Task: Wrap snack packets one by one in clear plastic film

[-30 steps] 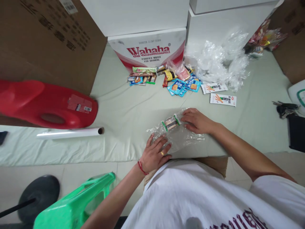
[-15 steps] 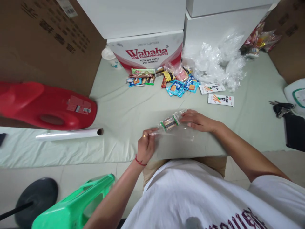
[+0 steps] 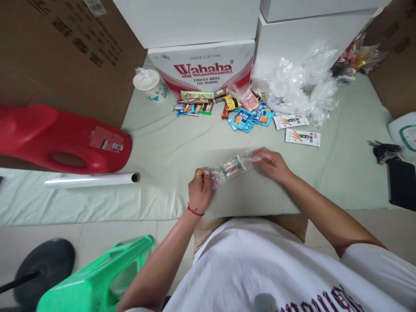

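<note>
Between my hands lies a small snack pack [image 3: 232,167] with green-edged ends, wrapped in a sheet of clear plastic film [image 3: 217,177]. My left hand [image 3: 200,187] is closed on the bunched left end of the film. At the opposite end, my right hand [image 3: 269,162] pinches the film with thumb and fingers. The pack sits tilted, its right side farther from me, just above or on the cloth; I cannot tell which. Beyond it are blue snack packets [image 3: 242,118] and white stick-snack packets [image 3: 303,137].
A Wahaha carton [image 3: 204,67] stands at the back, with crumpled clear film [image 3: 299,89] to its right and a paper cup [image 3: 151,86] to its left. A red jug [image 3: 110,149] and a film roll [image 3: 92,180] lie at left. Keys [image 3: 385,149] and a black phone [image 3: 402,184] are at right.
The film that was spread loosely is now gathered and narrowed around the snack pack. My right fingers have curled from lying flat into a pinch. The view has shifted slightly.
</note>
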A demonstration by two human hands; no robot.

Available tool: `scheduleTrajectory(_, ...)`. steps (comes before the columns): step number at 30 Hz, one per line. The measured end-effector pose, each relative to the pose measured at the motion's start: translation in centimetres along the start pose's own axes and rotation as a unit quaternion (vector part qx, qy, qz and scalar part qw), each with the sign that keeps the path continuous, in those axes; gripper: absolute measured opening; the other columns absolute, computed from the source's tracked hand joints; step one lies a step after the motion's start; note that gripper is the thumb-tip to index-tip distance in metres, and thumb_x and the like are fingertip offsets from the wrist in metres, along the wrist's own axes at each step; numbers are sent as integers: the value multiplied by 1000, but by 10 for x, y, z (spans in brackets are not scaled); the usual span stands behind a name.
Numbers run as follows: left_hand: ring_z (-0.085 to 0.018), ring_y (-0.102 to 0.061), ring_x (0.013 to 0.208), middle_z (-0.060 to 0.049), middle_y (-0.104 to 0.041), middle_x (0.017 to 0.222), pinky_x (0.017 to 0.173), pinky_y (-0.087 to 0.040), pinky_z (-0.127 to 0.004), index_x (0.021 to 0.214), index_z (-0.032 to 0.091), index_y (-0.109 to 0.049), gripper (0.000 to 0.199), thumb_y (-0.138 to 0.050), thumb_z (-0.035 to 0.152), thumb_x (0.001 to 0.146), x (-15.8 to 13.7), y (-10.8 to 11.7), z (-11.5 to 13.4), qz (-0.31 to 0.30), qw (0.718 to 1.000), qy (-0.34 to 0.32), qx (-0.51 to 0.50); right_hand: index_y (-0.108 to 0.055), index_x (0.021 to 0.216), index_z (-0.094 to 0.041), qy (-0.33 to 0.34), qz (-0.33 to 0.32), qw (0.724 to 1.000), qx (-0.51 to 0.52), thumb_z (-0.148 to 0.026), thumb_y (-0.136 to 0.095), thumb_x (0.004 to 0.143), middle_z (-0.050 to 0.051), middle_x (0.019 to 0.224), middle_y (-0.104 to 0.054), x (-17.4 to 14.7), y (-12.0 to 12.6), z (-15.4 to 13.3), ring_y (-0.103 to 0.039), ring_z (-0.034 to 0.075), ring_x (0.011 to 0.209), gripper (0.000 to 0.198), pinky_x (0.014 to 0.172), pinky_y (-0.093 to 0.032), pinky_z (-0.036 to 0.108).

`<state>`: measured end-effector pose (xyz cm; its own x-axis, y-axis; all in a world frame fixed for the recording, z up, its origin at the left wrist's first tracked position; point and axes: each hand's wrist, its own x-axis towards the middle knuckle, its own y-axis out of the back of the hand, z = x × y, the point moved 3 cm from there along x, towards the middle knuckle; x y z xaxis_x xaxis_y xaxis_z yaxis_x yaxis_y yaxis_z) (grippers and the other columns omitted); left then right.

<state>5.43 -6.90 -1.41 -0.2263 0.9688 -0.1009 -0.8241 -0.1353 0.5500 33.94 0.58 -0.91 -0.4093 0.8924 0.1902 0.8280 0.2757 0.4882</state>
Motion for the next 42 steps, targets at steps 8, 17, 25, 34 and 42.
scheduleTrajectory(8, -34, -66, 115, -19, -72, 121, 99, -51, -50, 117, 18, -73, 27, -62, 32, 96, -2, -10, -6, 120, 958, -145, 219, -68, 105, -18, -124, 75, 937, -317, -43, -69, 94, 19, 112, -64, 24, -17, 14, -52, 35, 106, 28, 91, -46, 49)
scheduleTrajectory(17, -33, -34, 163, -3, -56, 163, 129, 0, -78, 158, 45, -50, 70, -42, 4, 101, 2, -34, 8, -80, 881, -366, 289, -68, 91, -20, -113, 82, 954, -265, -35, -61, 97, 15, 101, -64, 11, -19, 9, -54, 32, 101, 17, 84, -46, 43)
scheduleTrajectory(25, -35, -34, 162, -2, -58, 162, 126, 3, -83, 150, 44, -60, 73, -45, -1, 94, 9, -33, 11, -102, 879, -357, 300, -65, 87, -21, -158, 18, 986, -50, -37, -63, 95, -1, 74, -64, 45, -36, -37, -55, 16, 68, 18, 66, -41, 28)
scheduleTrajectory(34, -39, -43, 155, -22, -50, 162, 125, -31, -71, 145, 19, -59, 51, -60, 24, 95, -5, -15, -28, 43, 946, -250, 201, -70, 130, -20, 11, -40, 987, -157, -39, -49, 108, 15, 115, -64, 19, -112, -64, -59, 27, 106, 36, 94, -52, 41)
scheduleTrajectory(42, -43, -47, 150, -18, -59, 152, 115, -43, -67, 99, 22, -67, 11, -62, 28, 92, -29, -10, -22, 85, 954, -203, 202, -57, 154, -23, 62, -73, 970, -222, -51, -55, 106, 15, 148, -57, -19, -105, -61, -51, 34, 121, 55, 107, -45, 50)
